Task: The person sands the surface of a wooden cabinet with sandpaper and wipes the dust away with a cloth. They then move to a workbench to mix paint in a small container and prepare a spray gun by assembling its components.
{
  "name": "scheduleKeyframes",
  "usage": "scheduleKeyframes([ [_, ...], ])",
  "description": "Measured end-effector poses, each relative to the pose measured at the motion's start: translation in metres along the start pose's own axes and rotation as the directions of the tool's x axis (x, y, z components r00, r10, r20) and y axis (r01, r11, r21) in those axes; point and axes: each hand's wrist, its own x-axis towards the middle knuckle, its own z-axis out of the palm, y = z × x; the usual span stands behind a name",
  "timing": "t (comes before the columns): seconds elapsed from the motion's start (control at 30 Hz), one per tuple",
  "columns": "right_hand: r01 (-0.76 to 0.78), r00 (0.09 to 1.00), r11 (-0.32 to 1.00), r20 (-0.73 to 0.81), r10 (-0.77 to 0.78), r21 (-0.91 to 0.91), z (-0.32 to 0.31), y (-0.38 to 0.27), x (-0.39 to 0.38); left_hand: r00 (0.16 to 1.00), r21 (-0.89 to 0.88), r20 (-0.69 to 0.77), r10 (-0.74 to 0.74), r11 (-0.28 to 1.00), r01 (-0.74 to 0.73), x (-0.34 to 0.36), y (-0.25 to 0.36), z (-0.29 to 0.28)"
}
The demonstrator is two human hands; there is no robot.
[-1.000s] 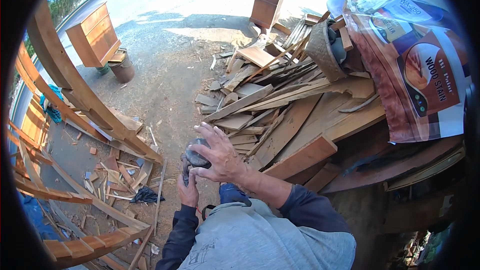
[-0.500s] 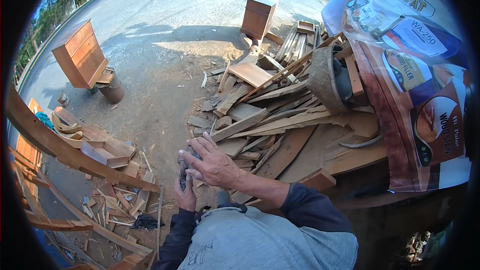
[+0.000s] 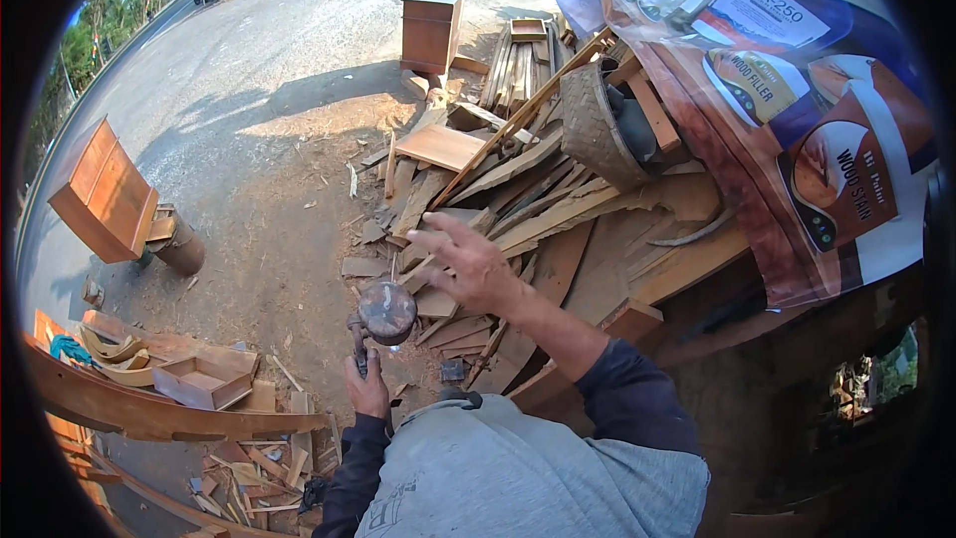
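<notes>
My left hand (image 3: 368, 389) is closed around the handle of a dark metal spray gun (image 3: 386, 312). Its round, stained cup faces up toward me, just to the right of the handle. To the right and a little above the cup, my right hand (image 3: 470, 267) is raised with the fingers spread. Nothing is in it, and it is apart from the gun. Below the cup, a small dark block (image 3: 452, 370) is visible near my shirt.
Wood offcuts (image 3: 538, 174) and a woven basket (image 3: 601, 130) lie at the right, beside a printed plastic banner (image 3: 737, 110). Small cabinets stand at the left (image 3: 108, 194) and far middle (image 3: 431, 35). A curved wooden beam (image 3: 169, 418), an open drawer (image 3: 202, 382) and scraps occupy the lower left.
My right hand has let go of the spray gun and moved up and right, fingers opening. The gun has turned so its round cup shows. The whole view has swung to the right.
</notes>
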Motion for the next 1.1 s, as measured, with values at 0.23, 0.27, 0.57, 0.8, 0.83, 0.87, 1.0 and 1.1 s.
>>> scheduleKeyframes([
  [0.23,-0.114,0.993,0.470,-0.106,0.043,-0.875,-0.158,0.184,-0.013,0.993,-0.108,0.095,-0.065,0.991,0.075,0.003,0.024,-0.019],
  [0.27,-0.023,0.999,0.409,-0.012,0.030,-0.912,-0.167,0.194,-0.011,0.994,-0.113,0.105,-0.017,0.993,0.029,0.007,0.029,-0.021],
  [0.57,0.324,0.907,0.450,0.408,0.102,-0.832,-0.197,0.223,0.010,0.988,-0.022,0.150,-0.028,0.999,0.031,0.014,0.067,-0.033],
  [0.8,0.544,0.733,0.414,0.654,0.188,-0.730,-0.198,0.229,0.037,0.989,-0.058,0.141,-0.043,0.997,0.052,-0.009,0.063,-0.037],
  [0.83,0.547,0.728,0.414,0.657,0.194,-0.728,-0.210,0.236,0.037,0.988,-0.061,0.147,-0.048,0.996,0.058,-0.011,0.062,-0.034],
  [0.87,0.475,0.756,0.458,0.615,0.224,-0.751,-0.220,0.240,0.041,0.988,-0.081,0.148,-0.032,0.996,0.045,-0.012,0.060,-0.032],
  [1.0,0.152,0.848,0.685,0.450,0.280,-0.712,-0.235,0.205,0.063,0.983,-0.029,0.176,-0.057,0.998,0.064,-0.017,0.062,-0.034],
  [1.1,-0.283,0.931,0.958,0.228,0.285,-0.042,-0.186,0.145,0.061,0.993,0.019,0.115,0.000,1.000,-0.003,-0.021,0.059,-0.034],
])
